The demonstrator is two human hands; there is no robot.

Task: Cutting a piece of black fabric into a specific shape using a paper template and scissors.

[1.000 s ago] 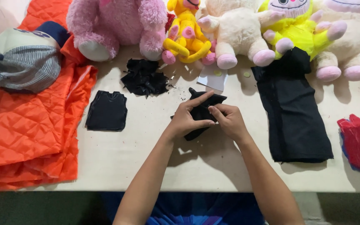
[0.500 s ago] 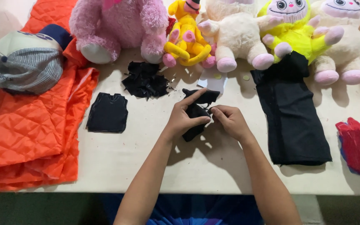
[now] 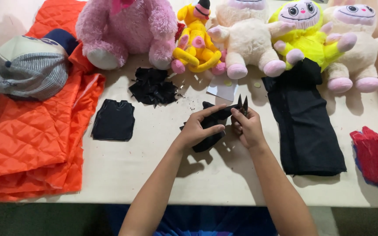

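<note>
My left hand [image 3: 200, 126] pinches a small piece of black fabric [image 3: 208, 133] in the middle of the table [image 3: 162, 175]. My right hand [image 3: 246, 126] grips black scissors [image 3: 242, 104], whose two points stick up just above my fingers, at the fabric's upper edge. A cut black vest-shaped piece [image 3: 113, 119] lies flat to the left. A heap of black fabric scraps [image 3: 153, 86] sits behind it.
A row of plush toys lines the far edge: pink [image 3: 125, 28], yellow [image 3: 195, 41], cream [image 3: 246, 37], yellow-green [image 3: 305, 30]. Folded black cloth [image 3: 305, 122] lies right, red fabric [image 3: 377, 155] far right, orange quilted fabric [image 3: 31, 131] and a striped cap [image 3: 31, 70] left.
Both hands have shifted slightly toward the far side with the black piece. The scissor points now show above my right hand.
</note>
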